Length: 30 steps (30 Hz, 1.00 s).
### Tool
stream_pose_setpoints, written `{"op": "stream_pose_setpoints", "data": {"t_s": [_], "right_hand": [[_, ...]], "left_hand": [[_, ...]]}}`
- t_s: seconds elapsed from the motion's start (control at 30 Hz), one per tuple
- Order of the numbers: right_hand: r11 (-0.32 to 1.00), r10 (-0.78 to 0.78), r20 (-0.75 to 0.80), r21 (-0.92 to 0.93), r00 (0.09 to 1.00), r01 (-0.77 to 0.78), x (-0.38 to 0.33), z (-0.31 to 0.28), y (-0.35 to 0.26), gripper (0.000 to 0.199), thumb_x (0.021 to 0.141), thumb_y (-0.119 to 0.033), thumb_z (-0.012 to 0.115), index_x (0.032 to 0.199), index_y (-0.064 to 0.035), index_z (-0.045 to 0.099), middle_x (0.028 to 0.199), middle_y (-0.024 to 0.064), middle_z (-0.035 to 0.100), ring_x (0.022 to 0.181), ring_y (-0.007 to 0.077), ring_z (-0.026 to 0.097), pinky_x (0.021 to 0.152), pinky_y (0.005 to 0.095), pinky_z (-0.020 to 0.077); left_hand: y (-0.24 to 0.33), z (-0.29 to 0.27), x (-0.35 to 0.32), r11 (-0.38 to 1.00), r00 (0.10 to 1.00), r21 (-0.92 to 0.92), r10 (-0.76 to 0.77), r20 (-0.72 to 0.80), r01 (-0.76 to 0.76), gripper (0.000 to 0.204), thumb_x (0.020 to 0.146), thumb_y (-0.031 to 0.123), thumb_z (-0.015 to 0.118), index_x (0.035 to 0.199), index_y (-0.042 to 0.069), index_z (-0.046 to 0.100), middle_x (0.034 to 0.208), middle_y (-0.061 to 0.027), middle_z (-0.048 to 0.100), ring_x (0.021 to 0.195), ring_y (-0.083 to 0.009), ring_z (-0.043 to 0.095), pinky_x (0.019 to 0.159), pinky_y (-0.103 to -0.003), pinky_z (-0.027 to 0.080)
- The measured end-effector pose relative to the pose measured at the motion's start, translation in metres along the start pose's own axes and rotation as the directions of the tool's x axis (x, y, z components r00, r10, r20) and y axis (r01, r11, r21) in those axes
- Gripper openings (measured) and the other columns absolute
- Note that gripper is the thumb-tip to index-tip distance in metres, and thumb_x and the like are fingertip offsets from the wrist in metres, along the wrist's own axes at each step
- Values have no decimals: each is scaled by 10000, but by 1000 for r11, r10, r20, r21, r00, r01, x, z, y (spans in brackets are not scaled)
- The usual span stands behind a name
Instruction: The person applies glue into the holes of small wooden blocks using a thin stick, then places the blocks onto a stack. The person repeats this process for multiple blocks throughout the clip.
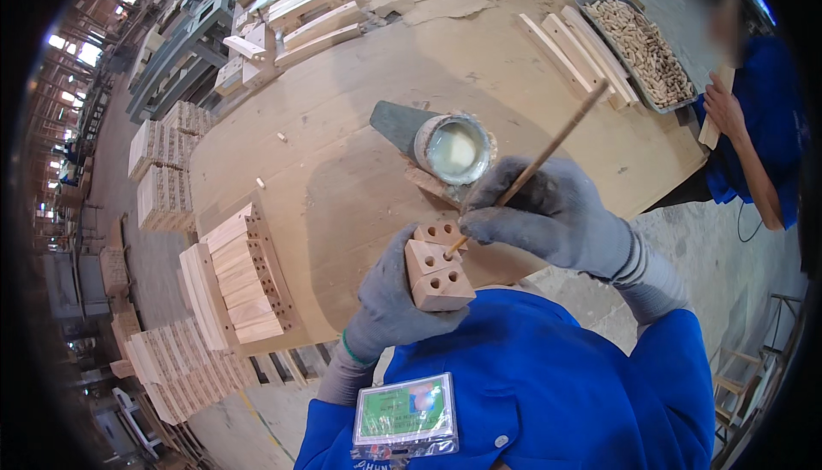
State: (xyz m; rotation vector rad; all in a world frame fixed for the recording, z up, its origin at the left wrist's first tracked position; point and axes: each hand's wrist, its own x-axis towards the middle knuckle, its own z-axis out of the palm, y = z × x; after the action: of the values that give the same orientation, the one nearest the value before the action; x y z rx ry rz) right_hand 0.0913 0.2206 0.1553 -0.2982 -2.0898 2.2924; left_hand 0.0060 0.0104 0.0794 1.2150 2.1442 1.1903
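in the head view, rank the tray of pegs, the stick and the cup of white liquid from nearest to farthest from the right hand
1. Stick: held in the right hand.
2. Cup of white liquid: just beyond the hand, to its left.
3. Tray of pegs: farther off, ahead and to the right.

Beyond the grip, to its right, a tray point(679, 106) of wooden dowels point(638, 46) beside pale strips point(576, 50); farther right, a co-worker point(760, 119) in blue. Beyond, left: a grey metal frame point(195, 29).

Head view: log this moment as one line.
left hand: grips drilled wood blocks | right hand: holds stick, tip at one hole | can of pale liquid: beyond blocks
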Motion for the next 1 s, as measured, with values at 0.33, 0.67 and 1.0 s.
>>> {"op": "stream_pose_setpoints", "data": {"t_s": [0.33,0.67,1.0], "right_hand": [[993,-62,42,-99,997,66,1,-3,-1,160,819,-40,684,930,37,598,815,72,636,774,113,611,687,233,495],[970,155,-121,209,981,-127,4,3,-13,174,809,-26,664,937,35,563,781,95,629,677,152,644,634,261,554],[1000,3,-31,15,1000,-3,10,7,-2,177,822,-6,647,966,58,565,887,107,627,824,153,623,740,265,523]], "left_hand": [[5,-1,-1,997,998,-59,-48,47,51,968,522,268,844,1291,-27,336,1099,-138,578,993,-235,600,874,-337,477],[-2,1,-2,999,1000,-32,2,2,-2,966,496,231,854,1298,6,366,1076,-128,597,970,-208,615,854,-327,491],[-4,0,2,990,991,-93,-93,92,102,1005,526,300,841,1321,-20,316,1150,-152,552,1054,-252,571,919,-341,449]]}}
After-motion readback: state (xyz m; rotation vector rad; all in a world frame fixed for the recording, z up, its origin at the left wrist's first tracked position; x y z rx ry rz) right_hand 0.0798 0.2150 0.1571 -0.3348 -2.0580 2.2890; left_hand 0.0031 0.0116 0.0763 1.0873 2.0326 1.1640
